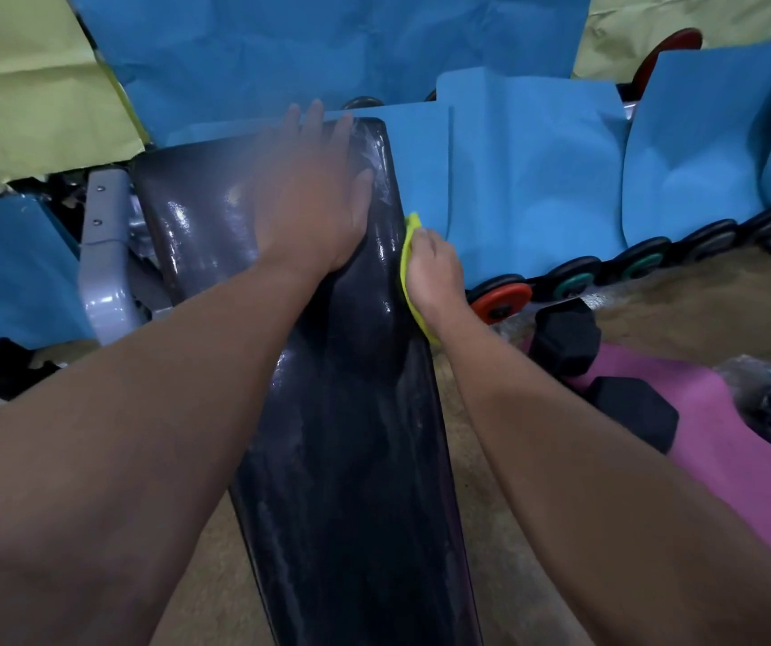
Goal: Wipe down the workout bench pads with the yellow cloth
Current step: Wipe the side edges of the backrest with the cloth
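While left hand [311, 198] steadies pad [351, 412], right hand [432, 272] presses cloth [406, 254]

the scene is dim and bluish, with soft light from above. white glints streak the glossy bench pad [351, 412] near its far end and along its right edge. the left hand [311, 198] is smeared with motion blur, its fingers [313, 116] ghosting at the surface's far end. the right hand [432, 272] is sharper. the forearms shade the near pad. wide-angle distortion bends the edges, stretching the arms.
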Action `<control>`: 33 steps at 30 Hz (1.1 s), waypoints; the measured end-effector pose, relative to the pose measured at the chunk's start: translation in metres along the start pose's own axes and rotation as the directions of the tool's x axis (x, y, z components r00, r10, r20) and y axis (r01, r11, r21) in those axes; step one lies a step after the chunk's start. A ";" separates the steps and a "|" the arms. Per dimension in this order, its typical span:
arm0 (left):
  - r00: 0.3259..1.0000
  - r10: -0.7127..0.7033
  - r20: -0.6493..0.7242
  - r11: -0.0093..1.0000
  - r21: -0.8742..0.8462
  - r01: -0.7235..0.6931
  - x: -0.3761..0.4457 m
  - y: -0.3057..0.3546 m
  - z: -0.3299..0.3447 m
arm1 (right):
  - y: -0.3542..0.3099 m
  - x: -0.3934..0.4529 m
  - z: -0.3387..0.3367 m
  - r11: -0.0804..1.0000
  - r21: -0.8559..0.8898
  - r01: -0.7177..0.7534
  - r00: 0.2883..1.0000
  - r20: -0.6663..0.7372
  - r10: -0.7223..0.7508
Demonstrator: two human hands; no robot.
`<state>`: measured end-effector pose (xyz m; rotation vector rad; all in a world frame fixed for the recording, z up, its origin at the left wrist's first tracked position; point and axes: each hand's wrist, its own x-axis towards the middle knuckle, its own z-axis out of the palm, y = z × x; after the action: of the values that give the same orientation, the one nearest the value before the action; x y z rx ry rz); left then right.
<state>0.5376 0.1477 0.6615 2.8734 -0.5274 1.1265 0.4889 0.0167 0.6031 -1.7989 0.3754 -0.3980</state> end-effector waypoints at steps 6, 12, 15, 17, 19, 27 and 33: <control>1.000 0.000 0.022 1.000 0.004 0.000 -0.001 0.000 -0.002 | 0.020 -0.018 0.001 0.999 -0.042 0.013 1.000 0.005 -0.012; 0.999 -0.007 0.048 1.000 0.009 0.007 -0.002 0.002 -0.004 | 0.088 -0.071 -0.011 0.963 -0.078 -0.258 0.961 0.077 0.264; 0.999 -0.012 0.050 1.000 0.005 0.012 -0.004 0.003 -0.004 | 0.084 -0.066 -0.011 0.962 -0.055 -0.267 0.960 0.068 0.271; 0.999 -0.024 0.045 1.000 -0.007 0.024 -0.005 0.006 -0.003 | 0.066 -0.055 -0.010 0.978 -0.023 -0.207 0.977 0.053 0.208; 0.998 -0.040 0.040 0.999 -0.006 0.040 -0.007 0.006 -0.002 | 0.042 -0.044 -0.009 0.989 0.010 -0.146 0.989 0.024 0.146; 0.998 -0.062 0.031 0.998 -0.023 0.063 -0.043 0.020 0.003 | 0.051 -0.046 -0.005 0.999 -0.024 -0.039 0.999 -0.019 0.039; 0.997 -0.064 0.042 0.998 -0.019 0.064 -0.094 0.033 0.014 | 0.093 -0.084 -0.014 0.980 -0.039 -0.196 0.980 0.030 0.197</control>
<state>0.4719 0.1439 0.5851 2.8792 -0.4419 1.0491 0.4037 0.0193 0.5101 -1.7814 0.5344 -0.2227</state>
